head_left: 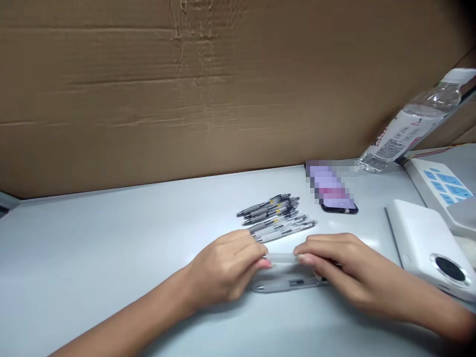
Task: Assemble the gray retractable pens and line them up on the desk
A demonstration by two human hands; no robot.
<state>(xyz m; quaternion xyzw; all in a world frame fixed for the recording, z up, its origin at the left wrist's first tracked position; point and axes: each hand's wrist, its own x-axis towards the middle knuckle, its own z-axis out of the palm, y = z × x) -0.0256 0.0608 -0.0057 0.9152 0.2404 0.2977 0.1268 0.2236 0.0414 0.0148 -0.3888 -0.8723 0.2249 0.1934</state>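
Two fingertip pinches on one clear pen barrel [280, 258]

From where I stand at the bench [92, 248], the left hand [223, 267] and right hand [344, 267] reach in from the near edge and close on that barrel from opposite ends. It sits level between their fingertips, just above the bench. Both hands are gripping, not released, though neither is clenched into a fist.

Directly below it lies a pen with a frosted grey body [290, 285], its tip pointing left and its other end running under the right hand. Just beyond the fingers, a tight group of pens [275, 215] lies almost side by side on the bench, angled slightly upward to the right. The nearer ones are clear, and the farther ones have dark grey grips and yellow marks.

Farther right sits a white box with a dark round face [427, 243], and behind it a white unit with blue keys [435, 186]. A phone [336, 207] lies beyond the pens, its screen pixelated. Past it, a tilted plastic water bottle [409, 129] rises to the right, in front of a creased cardboard sheet [111, 99] that stands along the back of the bench.
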